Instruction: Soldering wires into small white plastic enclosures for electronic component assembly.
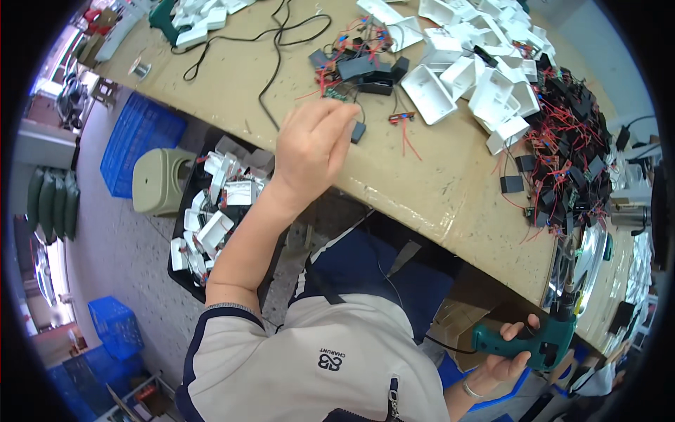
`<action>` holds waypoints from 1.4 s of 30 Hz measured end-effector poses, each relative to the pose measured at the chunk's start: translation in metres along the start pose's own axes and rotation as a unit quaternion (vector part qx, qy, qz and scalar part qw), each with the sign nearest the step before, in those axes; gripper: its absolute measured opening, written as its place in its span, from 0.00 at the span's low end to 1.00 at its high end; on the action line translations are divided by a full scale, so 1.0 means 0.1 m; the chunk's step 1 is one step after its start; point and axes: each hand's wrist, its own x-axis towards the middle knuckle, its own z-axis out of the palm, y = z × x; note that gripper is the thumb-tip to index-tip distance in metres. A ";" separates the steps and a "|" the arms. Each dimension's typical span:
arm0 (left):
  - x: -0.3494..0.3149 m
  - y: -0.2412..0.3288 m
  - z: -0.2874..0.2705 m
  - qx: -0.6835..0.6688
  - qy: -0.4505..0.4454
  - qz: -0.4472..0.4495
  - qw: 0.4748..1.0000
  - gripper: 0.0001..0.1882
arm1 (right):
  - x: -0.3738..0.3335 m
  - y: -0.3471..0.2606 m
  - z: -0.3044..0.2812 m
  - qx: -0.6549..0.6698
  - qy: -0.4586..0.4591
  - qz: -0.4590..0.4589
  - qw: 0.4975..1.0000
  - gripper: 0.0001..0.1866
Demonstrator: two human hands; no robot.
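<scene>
My left hand (313,144) is over the near edge of the table, its fingers closed in a pinch. Whatever lies between the fingertips is hidden. Just beyond it are a small green circuit board (336,93), black plastic boxes (365,70) and red wires. A small black block (358,132) sits right beside the fingers. Low on the right, my right hand (503,352) grips a green pistol-shaped soldering gun (524,344) with a cord. Its metal front part points up toward the table's right end. A small board with red wires (403,117) lies to the right of my left hand.
White plastic housings (429,95) are heaped at the back right, beside a large pile of black parts and red wires (569,155). A black cable (264,91) crosses the table. A wire spool (140,68) stands far left. Below are a bin of white housings (214,228) and a stool (158,181).
</scene>
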 end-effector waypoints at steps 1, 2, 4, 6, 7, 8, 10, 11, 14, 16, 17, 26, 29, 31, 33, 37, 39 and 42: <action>0.11 0.00 0.05 0.010 0.010 0.021 1.000 0.11 | -0.01 0.01 -0.04 0.002 0.008 -0.004 1.000 0.39; 0.20 0.00 0.12 -0.022 0.013 0.010 1.000 0.10 | -0.02 0.01 -0.08 0.008 0.012 0.004 1.000 0.40; 0.36 0.01 0.31 -0.036 -0.019 0.042 0.998 0.11 | -0.04 0.00 -0.06 0.014 0.023 0.011 1.000 0.40; 0.53 0.01 0.58 -0.037 -0.067 0.089 0.993 0.13 | 0.02 0.04 -0.03 0.023 -0.011 0.022 0.999 0.36; 0.62 0.01 0.70 -0.040 -0.068 0.093 0.993 0.13 | 0.04 0.05 -0.01 0.024 -0.006 0.019 1.000 0.36; 0.70 0.01 0.81 0.005 -0.092 0.128 0.988 0.15 | 0.05 0.07 0.02 0.018 -0.004 0.011 1.000 0.36; 0.86 -0.10 1.04 0.081 -0.121 0.196 0.970 0.16 | 0.06 0.08 0.07 0.012 0.001 0.003 1.000 0.37; 0.89 -0.16 1.12 0.083 -0.121 0.198 0.969 0.16 | 0.07 0.07 0.09 0.010 0.000 0.006 1.000 0.37; 0.92 -0.21 1.24 0.120 -0.148 0.251 0.949 0.11 | 0.04 0.09 0.08 0.009 0.007 0.015 1.000 0.37; 0.89 -0.09 1.26 0.128 -0.113 0.238 0.956 0.11 | 0.03 0.13 0.05 0.010 0.015 0.015 1.000 0.37; 0.87 -0.03 1.24 0.129 -0.081 0.221 0.963 0.11 | 0.01 0.12 0.03 0.011 0.016 0.011 1.000 0.37; 0.66 0.29 1.31 0.101 -0.178 -0.058 0.977 0.14 | 0.13 0.19 0.01 -0.005 0.007 0.012 1.000 0.39; 0.48 0.45 1.17 0.060 -0.207 -0.091 0.972 0.13 | 0.06 0.21 -0.05 -0.011 0.014 0.014 1.000 0.40; 0.31 0.59 1.03 0.057 -0.256 -0.031 0.965 0.10 | 0.02 0.23 -0.08 -0.005 0.027 0.020 0.999 0.40; 0.05 0.70 0.96 0.060 -0.225 0.083 0.969 0.08 | 0.01 0.22 -0.10 -0.012 0.040 0.024 0.999 0.40; -0.13 0.74 1.01 0.023 -0.128 0.315 0.940 0.05 | -0.02 0.18 -0.12 -0.025 0.053 0.026 0.998 0.40; -0.15 0.65 1.05 0.018 -0.145 0.327 0.934 0.05 | -0.05 0.17 -0.09 0.017 0.048 0.032 0.998 0.40; -0.09 0.55 1.01 0.012 -0.167 0.340 0.926 0.07 | -0.05 0.22 -0.07 0.042 0.030 0.055 0.997 0.38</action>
